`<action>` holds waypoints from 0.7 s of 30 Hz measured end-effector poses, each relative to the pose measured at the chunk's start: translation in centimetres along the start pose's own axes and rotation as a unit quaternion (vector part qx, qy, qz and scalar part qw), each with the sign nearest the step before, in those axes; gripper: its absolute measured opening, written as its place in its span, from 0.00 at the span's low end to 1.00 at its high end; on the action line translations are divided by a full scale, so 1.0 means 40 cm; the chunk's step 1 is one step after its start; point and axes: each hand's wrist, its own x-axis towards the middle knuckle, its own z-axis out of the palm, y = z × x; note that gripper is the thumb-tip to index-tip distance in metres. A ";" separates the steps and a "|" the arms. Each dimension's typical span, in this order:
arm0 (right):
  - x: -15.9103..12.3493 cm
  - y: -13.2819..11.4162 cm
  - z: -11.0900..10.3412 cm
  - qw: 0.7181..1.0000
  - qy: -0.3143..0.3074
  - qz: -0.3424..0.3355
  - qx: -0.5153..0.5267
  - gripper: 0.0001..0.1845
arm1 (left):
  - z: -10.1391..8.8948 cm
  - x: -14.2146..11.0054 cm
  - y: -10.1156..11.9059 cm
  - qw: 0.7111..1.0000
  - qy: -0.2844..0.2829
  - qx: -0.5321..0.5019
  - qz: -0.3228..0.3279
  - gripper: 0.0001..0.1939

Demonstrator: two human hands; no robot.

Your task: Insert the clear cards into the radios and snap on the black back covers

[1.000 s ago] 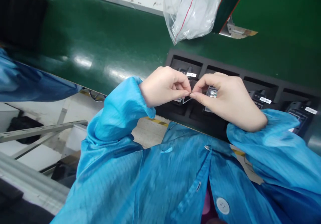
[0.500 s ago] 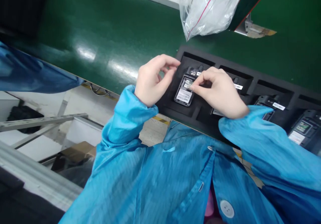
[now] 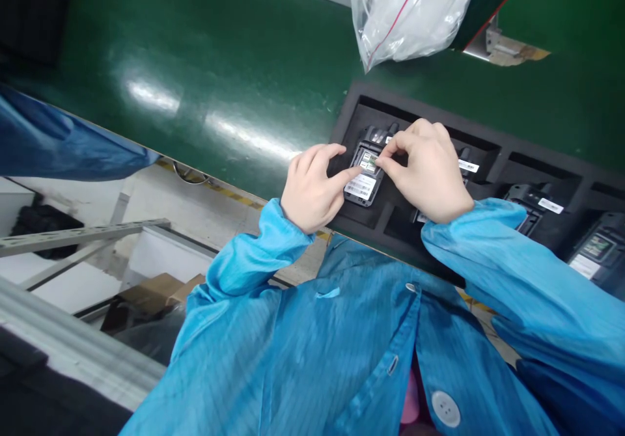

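Observation:
A black foam tray (image 3: 352,101) lies on the green belt (image 3: 219,65) and holds several black handheld devices in its slots. Both hands are on the leftmost device (image 3: 360,189), which has white labels on its back. My left hand (image 3: 312,192) has its fingers apart, and its index fingertip presses on the device's label area. My right hand (image 3: 432,169) reaches in from the right, with thumb and index finger pinched on a small sticker at the device's upper part. Both arms are in blue coat sleeves.
A clear plastic bag (image 3: 410,6) with a red seal line lies just beyond the tray. More devices (image 3: 530,202) sit in slots to the right. Another person's blue sleeve (image 3: 58,143) rests at the belt's left edge. A metal frame (image 3: 73,237) and a cardboard box (image 3: 156,289) are below.
A second ago both hands pinched a small clear piece together above the tray. The right hand has brought it down onto the leftmost device, and the left index finger now presses there.

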 end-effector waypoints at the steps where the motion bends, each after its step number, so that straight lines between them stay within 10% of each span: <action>1: -0.001 0.001 0.001 1.000 0.001 -0.004 -0.004 0.05 | 0.001 0.000 0.000 1.000 -0.001 0.000 0.001 0.23; 21: -0.118 -0.001 -0.039 0.974 -0.010 -0.167 -0.151 0.18 | -0.003 -0.008 0.010 0.999 0.000 0.052 0.008 0.25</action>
